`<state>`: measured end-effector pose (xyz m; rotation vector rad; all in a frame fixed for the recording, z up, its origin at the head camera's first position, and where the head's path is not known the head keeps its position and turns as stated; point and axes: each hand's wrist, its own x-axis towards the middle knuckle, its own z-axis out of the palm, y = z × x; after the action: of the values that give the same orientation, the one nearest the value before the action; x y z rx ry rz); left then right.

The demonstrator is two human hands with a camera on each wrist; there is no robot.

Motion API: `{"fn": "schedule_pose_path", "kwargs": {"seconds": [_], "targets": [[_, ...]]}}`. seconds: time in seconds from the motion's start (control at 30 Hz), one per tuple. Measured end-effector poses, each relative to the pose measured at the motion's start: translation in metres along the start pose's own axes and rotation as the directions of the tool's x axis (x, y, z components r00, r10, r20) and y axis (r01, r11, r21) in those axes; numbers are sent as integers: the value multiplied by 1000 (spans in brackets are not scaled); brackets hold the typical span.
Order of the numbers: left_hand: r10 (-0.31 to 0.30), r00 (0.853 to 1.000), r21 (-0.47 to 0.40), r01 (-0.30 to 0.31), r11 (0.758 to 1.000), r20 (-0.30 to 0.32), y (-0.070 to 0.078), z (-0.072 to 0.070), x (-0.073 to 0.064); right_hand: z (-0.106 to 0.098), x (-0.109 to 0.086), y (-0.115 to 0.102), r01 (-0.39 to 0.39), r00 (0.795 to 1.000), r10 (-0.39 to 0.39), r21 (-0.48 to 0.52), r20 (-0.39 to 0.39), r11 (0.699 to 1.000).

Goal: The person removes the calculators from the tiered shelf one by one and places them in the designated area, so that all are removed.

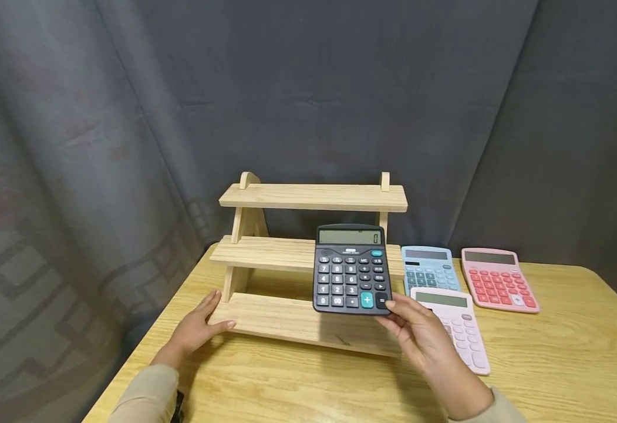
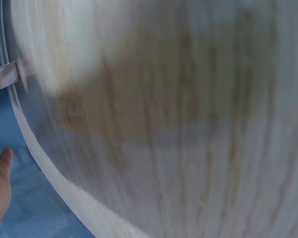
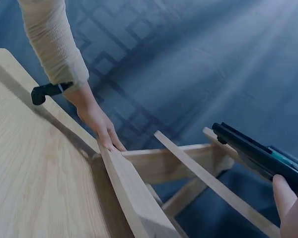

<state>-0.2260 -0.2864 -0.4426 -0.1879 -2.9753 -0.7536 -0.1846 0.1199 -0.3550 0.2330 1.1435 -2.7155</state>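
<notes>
A wooden three-tier display stand (image 1: 313, 197) stands on the table. My left hand (image 1: 194, 329) rests at the left end of its bottom shelf, thumb by the front edge and fingers extended along the side; the right wrist view shows this hand (image 3: 97, 121) touching the shelf end too. My right hand (image 1: 419, 335) pinches a black calculator (image 1: 350, 270) by its lower right corner. The calculator is tilted up in front of the middle shelf, keys facing me, its display showing 0. In the right wrist view, the calculator (image 3: 260, 153) appears edge-on.
To the right of the stand lie a blue calculator (image 1: 430, 270), a pink calculator (image 1: 498, 279) and a pale pink calculator (image 1: 461, 329), partly behind my right hand. A grey curtain (image 1: 313, 88) hangs behind the wooden table (image 1: 567, 364). Blurred wood grain (image 2: 188, 124) fills most of the left wrist view.
</notes>
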Motion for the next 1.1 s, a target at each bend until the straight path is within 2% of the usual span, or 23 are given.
{"fn": "schedule_pose_path", "kwargs": {"seconds": [0.23,0.4,0.6,0.73,0.83,0.93,1.1], "targets": [[-3,1000,15,3,1000,7,-1,-2,0,-30,-2,-9,40,995,-42,24,86,999],[11,1000,32,-11,999,1,0,-2,1,-51,-6,-15,52,986,-70,119,152,992],[14,1000,44,-14,999,1,0,-2,1,-72,-11,-22,56,976,-99,217,196,974],[19,1000,44,-19,999,-1,-1,-2,2,-88,-12,-26,56,957,-126,261,262,964],[18,1000,43,-18,999,1,-2,-2,2,-105,-9,-26,70,956,-136,249,259,966],[16,1000,39,-16,999,4,-2,-2,1,-126,-2,-25,103,958,-149,188,246,977],[10,1000,32,-10,999,10,-1,-2,1,-141,-5,-30,66,987,-91,184,132,981]]}}
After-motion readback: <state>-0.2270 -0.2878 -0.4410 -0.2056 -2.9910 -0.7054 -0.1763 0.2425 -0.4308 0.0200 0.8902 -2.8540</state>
